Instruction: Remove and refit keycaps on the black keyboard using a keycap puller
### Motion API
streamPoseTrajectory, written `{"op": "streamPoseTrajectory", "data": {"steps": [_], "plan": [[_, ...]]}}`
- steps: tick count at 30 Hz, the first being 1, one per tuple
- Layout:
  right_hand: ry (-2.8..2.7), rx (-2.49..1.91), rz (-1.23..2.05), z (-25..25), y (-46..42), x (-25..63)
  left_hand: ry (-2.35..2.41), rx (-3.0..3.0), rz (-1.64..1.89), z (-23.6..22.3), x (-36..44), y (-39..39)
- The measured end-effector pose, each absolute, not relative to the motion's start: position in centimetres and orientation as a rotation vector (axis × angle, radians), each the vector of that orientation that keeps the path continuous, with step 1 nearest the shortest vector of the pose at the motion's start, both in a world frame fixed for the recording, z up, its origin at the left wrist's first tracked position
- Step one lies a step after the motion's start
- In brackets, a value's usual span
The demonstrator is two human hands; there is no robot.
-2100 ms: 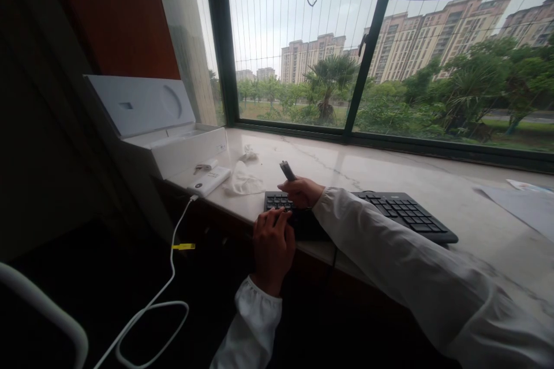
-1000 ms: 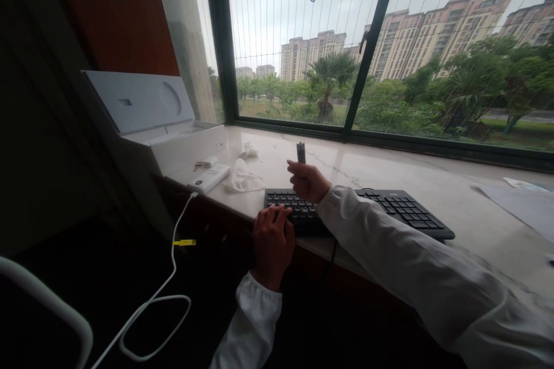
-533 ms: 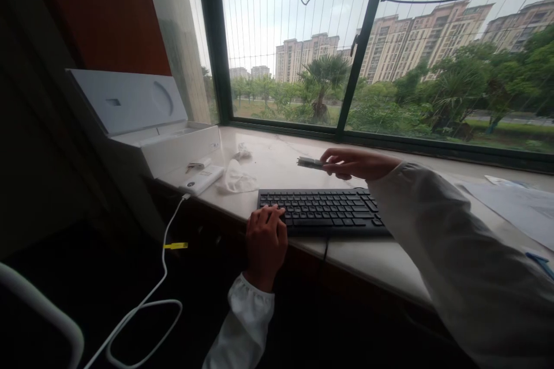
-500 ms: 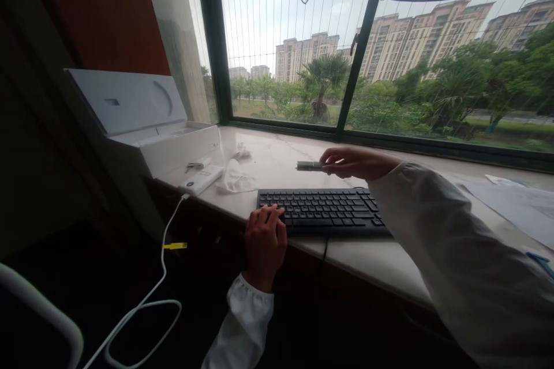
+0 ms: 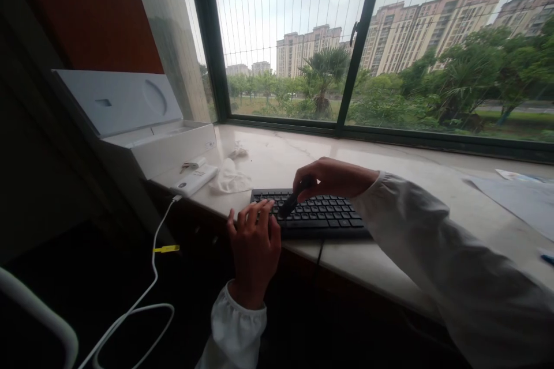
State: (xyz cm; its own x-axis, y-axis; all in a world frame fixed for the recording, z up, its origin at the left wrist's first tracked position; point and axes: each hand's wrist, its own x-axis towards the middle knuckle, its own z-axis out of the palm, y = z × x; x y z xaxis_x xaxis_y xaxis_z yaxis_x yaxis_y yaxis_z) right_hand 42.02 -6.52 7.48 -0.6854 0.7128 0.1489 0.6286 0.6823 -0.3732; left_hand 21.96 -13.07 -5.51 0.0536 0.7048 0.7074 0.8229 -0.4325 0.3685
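Observation:
A black keyboard (image 5: 328, 223) lies along the front edge of the pale stone sill. My left hand (image 5: 256, 239) is at its lower-left corner, fingers spread apart, with the fingertips over the leftmost keys. From above, my right hand (image 5: 331, 177) grips a small dark brush (image 5: 289, 205). The brush tilts down to the left, and its lower end is at the keys close to my left fingers. My right hand and sleeve cover the right end of the keyboard.
At the left stand an open white box (image 5: 173, 147) and a white power bank (image 5: 194, 181) with a white cable (image 5: 153, 277) hanging off the edge. Crumpled tissue (image 5: 231, 177) lies beside them. Papers (image 5: 515, 202) lie at the right. A window (image 5: 285, 69) is behind.
My right hand has come down and left, turning the brush from level above the keyboard to tilted onto the keys. My left fingers have spread. The whole view has shifted slightly.

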Motion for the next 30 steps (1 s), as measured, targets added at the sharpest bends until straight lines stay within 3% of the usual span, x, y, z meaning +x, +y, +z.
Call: {"op": "streamPoseTrajectory", "data": {"steps": [6,12,19,24,30], "plan": [[-2.539,-0.929,0.534,7.0,-7.1,40.7,-1.459,-2.377,-1.43,-3.8,22.0,-13.4],[-2.517,-1.07,0.755,7.9,-7.3,42.0,-1.511,-2.468,-1.486,-4.6,21.7,-13.4],[-2.295,-0.942,1.172,9.2,-7.4,43.5,-1.677,-2.598,-1.845,-4.0,22.1,-15.3],[-2.159,-0.809,1.197,8.8,-7.0,43.0,-1.67,-2.78,-2.019,-3.1,22.7,-16.7],[-2.187,-0.666,1.317,6.4,-6.9,41.2,-1.689,-2.604,-2.249,-2.7,23.0,-16.1]]}}
